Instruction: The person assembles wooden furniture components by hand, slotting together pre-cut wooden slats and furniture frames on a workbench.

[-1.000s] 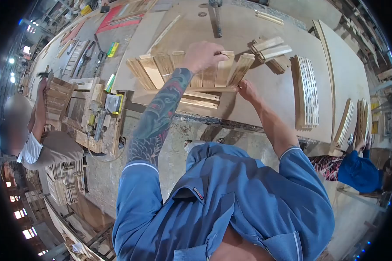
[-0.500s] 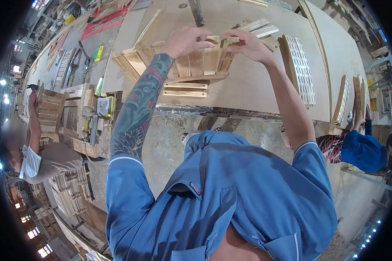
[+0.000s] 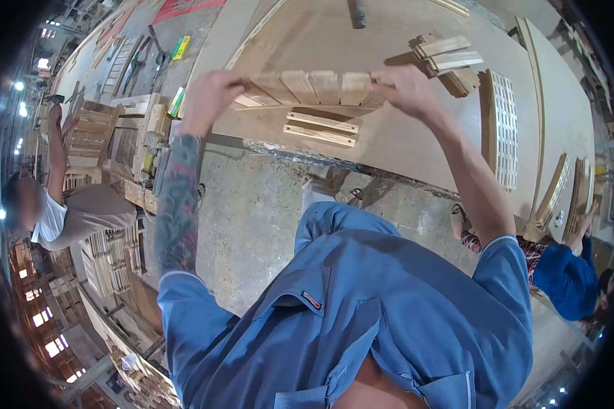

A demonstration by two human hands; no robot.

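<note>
Between my hands is a slatted wooden panel (image 3: pixel 312 88), several pale slats side by side along a lower rail, standing tilted over the workbench. My left hand (image 3: pixel 215 97) is closed around its left end, slightly blurred. At the opposite end, the fingers of my right hand (image 3: pixel 404 88) pinch the panel's upper corner. Two loose wooden strips (image 3: pixel 320 129) with small holes lie on the bench just on my side of the panel. Where my fingertips meet the wood is partly hidden.
A small pile of wood pieces (image 3: pixel 449 58) and a stack of slotted strips (image 3: pixel 503 133) lie right. Beyond the panel is a dark bar (image 3: pixel 357 13). A yellow-green box (image 3: pixel 181 48) sits left. One person (image 3: pixel 82 211) works at left, another (image 3: pixel 566 276) at right.
My hands have moved apart from the middle of the panel to its two ends. The panel now stands more edge-on and closer to me. My view has shifted slightly.
</note>
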